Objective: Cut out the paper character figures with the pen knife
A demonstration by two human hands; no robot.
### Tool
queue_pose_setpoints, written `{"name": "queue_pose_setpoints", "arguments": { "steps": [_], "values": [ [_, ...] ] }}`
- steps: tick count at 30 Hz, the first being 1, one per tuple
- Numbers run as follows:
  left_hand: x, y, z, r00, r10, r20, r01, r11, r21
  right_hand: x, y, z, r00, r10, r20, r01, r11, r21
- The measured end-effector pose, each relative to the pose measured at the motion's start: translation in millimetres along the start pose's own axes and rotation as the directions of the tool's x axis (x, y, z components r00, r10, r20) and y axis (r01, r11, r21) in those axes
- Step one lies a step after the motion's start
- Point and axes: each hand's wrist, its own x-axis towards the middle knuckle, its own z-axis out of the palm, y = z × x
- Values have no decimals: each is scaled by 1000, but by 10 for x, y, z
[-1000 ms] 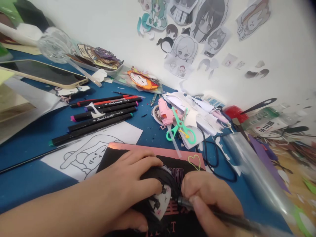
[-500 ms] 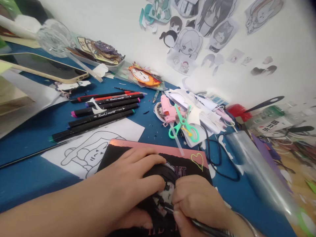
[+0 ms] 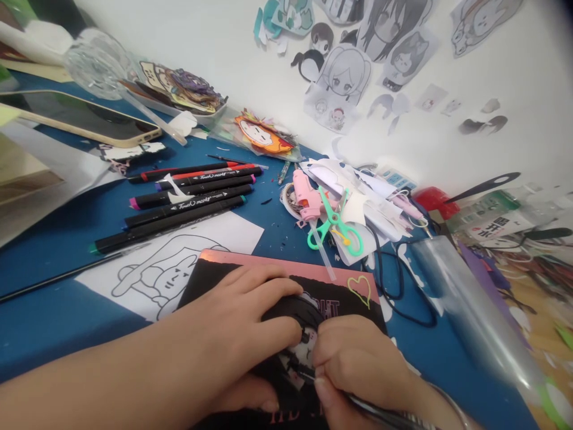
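Observation:
My left hand lies over a small cartoon cutout with black hair and a pale face, fingers stretched and pressing it down. Beneath it is a black and pink book or folder with a yellow heart drawn on it. Fingers curled, my right hand grips a dark, slim pen. The pen's tip points left, at the lower part of the cutout; whether it touches is too blurred to tell. My left fingers cover much of the cutout.
Several black markers and a line drawing lie to the left. Farther back are green scissors, a pink glue gun and paper scraps. A phone lies far left, a clear roll right.
Both hands keep nearly the same place, with the pen still at the cutout. The view has shifted very slightly.

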Motion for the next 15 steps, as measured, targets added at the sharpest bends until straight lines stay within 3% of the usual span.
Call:
{"name": "queue_pose_setpoints", "arguments": {
  "steps": [15],
  "values": [
    [21,-28,7,1000,6,-17,-6,1000,7,-4,25,3,1000,-6,11,5,1000,31]
  ]
}}
